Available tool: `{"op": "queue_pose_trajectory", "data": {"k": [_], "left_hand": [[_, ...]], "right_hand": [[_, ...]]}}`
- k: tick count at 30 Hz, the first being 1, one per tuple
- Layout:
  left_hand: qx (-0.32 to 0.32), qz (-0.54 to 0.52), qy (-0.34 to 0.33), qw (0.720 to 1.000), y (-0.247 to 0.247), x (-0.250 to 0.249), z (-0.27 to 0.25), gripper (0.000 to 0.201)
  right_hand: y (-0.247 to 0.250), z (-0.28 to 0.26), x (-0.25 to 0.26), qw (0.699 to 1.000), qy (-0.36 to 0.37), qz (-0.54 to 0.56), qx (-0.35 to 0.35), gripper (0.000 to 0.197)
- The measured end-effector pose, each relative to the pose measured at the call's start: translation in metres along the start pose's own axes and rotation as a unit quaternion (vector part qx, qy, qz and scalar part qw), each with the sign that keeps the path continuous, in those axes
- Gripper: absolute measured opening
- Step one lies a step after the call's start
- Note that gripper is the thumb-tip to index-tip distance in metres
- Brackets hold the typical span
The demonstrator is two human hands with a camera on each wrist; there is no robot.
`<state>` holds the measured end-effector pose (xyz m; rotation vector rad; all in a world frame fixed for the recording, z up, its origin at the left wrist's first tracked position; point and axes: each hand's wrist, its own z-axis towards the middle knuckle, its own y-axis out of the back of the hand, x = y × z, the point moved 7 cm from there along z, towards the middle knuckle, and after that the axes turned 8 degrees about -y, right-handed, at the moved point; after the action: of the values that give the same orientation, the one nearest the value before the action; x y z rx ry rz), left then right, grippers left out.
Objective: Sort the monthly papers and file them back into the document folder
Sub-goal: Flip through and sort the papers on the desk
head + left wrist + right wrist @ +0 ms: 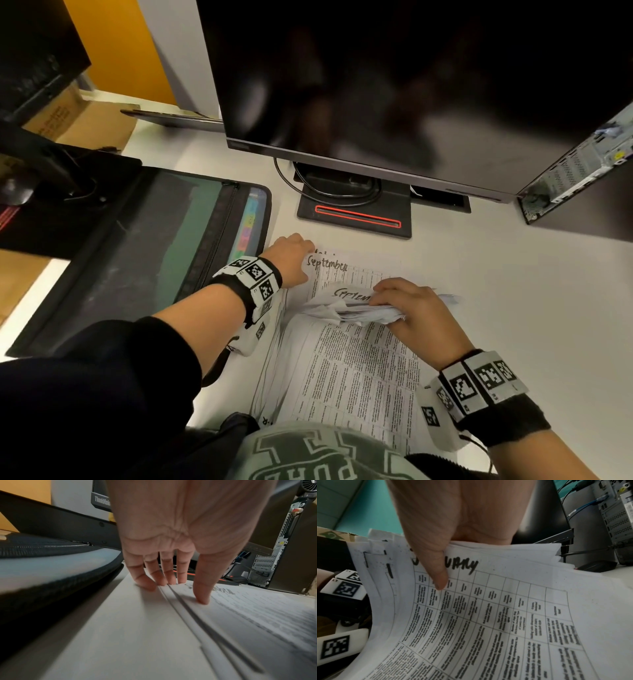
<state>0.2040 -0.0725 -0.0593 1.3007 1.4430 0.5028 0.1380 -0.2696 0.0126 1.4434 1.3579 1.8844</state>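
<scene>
A stack of printed monthly papers (352,370) lies on the white desk in front of me. Its far sheet is headed "September" (329,265). My left hand (294,253) rests on the stack's far left corner, with straight fingers at the paper edge and the thumb (202,596) pressing on top. My right hand (400,305) grips a bent bundle of sheets (352,308) lifted off the stack. In the right wrist view my thumb (436,568) pins a sheet headed "January" (505,608). The black document folder (154,257) lies open at the left, its coloured tabs (248,222) showing.
A dark monitor (394,85) stands right behind the papers on a black base (356,219) with a cable. A computer tower (582,178) is at the right, with a mouse (597,565) near it. A second monitor stand (51,192) and a cardboard box (78,120) sit far left.
</scene>
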Motion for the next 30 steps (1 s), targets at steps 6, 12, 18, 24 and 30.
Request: {"op": "queue_pose_trajectory", "data": {"k": [6,12,18,24,30], "left_hand": [[-0.028,-0.012,-0.005,1.000,0.019,-0.005,-0.002,0.038],[0.028,-0.324,-0.049,0.944,0.029,-0.019,-0.037,0.012],[0.150,-0.400,-0.060,0.902,0.016,-0.034,-0.055,0.017],[-0.063,-0.145,0.018,0.987,0.047,0.001,-0.019,0.036],[0.046,-0.056,0.007,0.997,0.026,-0.003,0.008,0.055]], "right_hand": [[0.001,-0.001,0.002,1.000,0.001,-0.005,0.005,0.027],[0.005,0.007,-0.003,0.998,-0.057,0.028,-0.008,0.036],[0.001,0.018,0.012,0.995,0.028,-0.089,-0.019,0.037],[0.002,0.009,0.012,0.994,0.050,-0.085,-0.052,0.035],[-0.003,0.003,0.004,0.999,0.009,-0.010,0.033,0.033]]}}
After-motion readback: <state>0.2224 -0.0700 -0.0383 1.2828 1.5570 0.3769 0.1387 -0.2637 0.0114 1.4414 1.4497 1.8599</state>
